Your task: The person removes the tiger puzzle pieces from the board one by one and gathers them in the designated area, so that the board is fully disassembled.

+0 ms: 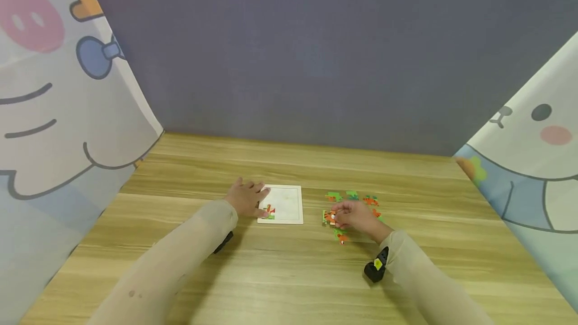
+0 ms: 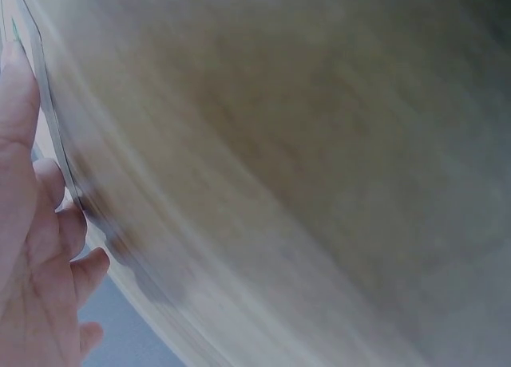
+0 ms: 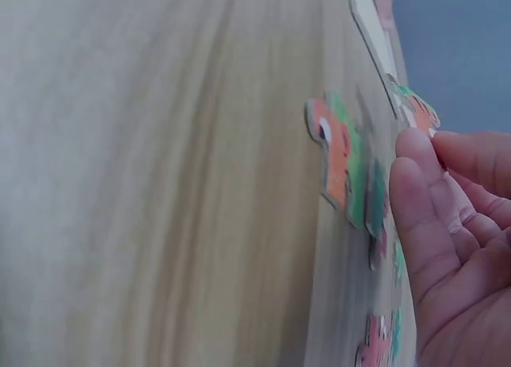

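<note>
A white puzzle tray (image 1: pixel 301 205) lies on the table, with one jigsaw piece (image 1: pixel 270 209) in its lower left corner. My left hand (image 1: pixel 246 199) rests on the tray's left side with fingers spread; its thumb is beside that corner piece. To the right of the tray, my right hand (image 1: pixel 358 217) pinches an orange and green puzzle piece (image 3: pixel 418 110) between thumb and fingers. Nearest below that hand is a loose green and orange piece (image 1: pixel 340 237), seen on the table as a piece with an eye (image 3: pixel 338 161) in the right wrist view.
Several more loose pieces lie around the right hand, among them an orange and green one (image 1: pixel 334 196), a green one (image 1: pixel 352 194) and an orange one (image 1: pixel 372 200). The wooden table (image 1: pixel 289 280) ends at a grey wall (image 1: pixel 289 64); cartoon-printed panels stand on both sides.
</note>
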Available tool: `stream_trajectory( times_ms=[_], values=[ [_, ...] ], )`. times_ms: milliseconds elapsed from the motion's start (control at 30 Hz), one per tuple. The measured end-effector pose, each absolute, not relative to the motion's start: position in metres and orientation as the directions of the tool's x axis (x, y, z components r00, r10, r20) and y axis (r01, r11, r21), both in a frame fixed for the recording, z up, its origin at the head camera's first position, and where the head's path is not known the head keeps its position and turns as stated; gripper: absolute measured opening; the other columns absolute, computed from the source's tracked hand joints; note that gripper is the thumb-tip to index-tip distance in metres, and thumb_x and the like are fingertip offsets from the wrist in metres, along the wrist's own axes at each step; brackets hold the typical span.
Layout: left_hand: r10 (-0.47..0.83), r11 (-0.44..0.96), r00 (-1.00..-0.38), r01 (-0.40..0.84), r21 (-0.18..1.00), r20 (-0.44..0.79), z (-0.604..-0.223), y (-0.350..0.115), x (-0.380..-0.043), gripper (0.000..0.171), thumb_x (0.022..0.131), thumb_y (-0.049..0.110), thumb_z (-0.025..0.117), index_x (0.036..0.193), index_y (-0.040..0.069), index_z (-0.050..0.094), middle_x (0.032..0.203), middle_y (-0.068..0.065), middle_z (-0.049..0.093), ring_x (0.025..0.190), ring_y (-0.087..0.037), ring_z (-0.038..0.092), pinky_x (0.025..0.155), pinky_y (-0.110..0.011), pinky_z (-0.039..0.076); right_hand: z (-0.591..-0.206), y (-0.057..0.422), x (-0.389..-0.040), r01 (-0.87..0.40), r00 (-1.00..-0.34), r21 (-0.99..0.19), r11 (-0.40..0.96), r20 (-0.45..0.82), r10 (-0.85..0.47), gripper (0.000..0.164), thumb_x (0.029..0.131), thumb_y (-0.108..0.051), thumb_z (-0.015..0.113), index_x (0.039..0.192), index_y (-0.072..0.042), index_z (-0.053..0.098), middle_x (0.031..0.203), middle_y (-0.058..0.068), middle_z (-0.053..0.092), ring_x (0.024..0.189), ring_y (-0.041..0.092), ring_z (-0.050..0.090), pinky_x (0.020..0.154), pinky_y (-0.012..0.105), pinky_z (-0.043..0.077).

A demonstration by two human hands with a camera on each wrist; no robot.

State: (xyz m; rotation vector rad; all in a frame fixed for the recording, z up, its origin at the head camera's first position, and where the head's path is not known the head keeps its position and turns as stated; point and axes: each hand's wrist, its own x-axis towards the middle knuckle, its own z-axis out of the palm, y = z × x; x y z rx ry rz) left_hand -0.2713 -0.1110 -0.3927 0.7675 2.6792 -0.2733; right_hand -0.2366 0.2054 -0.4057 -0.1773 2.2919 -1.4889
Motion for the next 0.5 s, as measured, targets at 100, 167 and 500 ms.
stream_trajectory(
  times_ms=[100, 167, 500],
  values=[
    [0.479, 0.834, -0.795, 0.545, -0.091, -0.372, -0.392, -0.111, -0.271, 0.080, 0.091, 0.063, 0.044, 0.153, 0.015, 0.027, 0.157, -0.008, 0.024, 0.140, -0.031, 0.030, 0.112, -0.057, 0.017, -0.407, 0.210, -0.236, 0.097, -0.916, -0.901, 0.424, -0.247, -0.315, 0.030, 0.089, 0.005, 0.057, 0.116, 0.017, 0.055, 0.083, 0.007, 0.067, 0.072, 0.015, 0.066, 0.067, 0.030, 0.057],
    [0.479, 0.833, -0.795, 0.545, -0.092, -0.371, -0.391, -0.111, -0.271, 0.081, 0.090, 0.063, 0.044, 0.153, 0.015, 0.027, 0.157, -0.008, 0.024, 0.139, -0.031, 0.030, 0.112, -0.057, 0.017, -0.407, 0.212, -0.236, 0.091, -0.917, -0.901, 0.425, -0.242, -0.316, 0.030, 0.088, 0.006, 0.058, 0.116, 0.017, 0.056, 0.082, 0.006, 0.067, 0.072, 0.014, 0.066, 0.067, 0.030, 0.057],
    [0.470, 0.840, -0.799, 0.536, -0.090, -0.376, -0.387, -0.109, -0.270, 0.079, 0.091, 0.062, 0.045, 0.153, 0.015, 0.027, 0.157, -0.007, 0.025, 0.140, -0.031, 0.030, 0.113, -0.056, 0.017, -0.413, 0.225, -0.236, 0.097, -0.921, -0.912, 0.399, -0.234, -0.312, 0.033, 0.087, 0.006, 0.058, 0.117, 0.020, 0.052, 0.084, 0.007, 0.068, 0.071, 0.013, 0.065, 0.065, 0.028, 0.057]
  ],
)
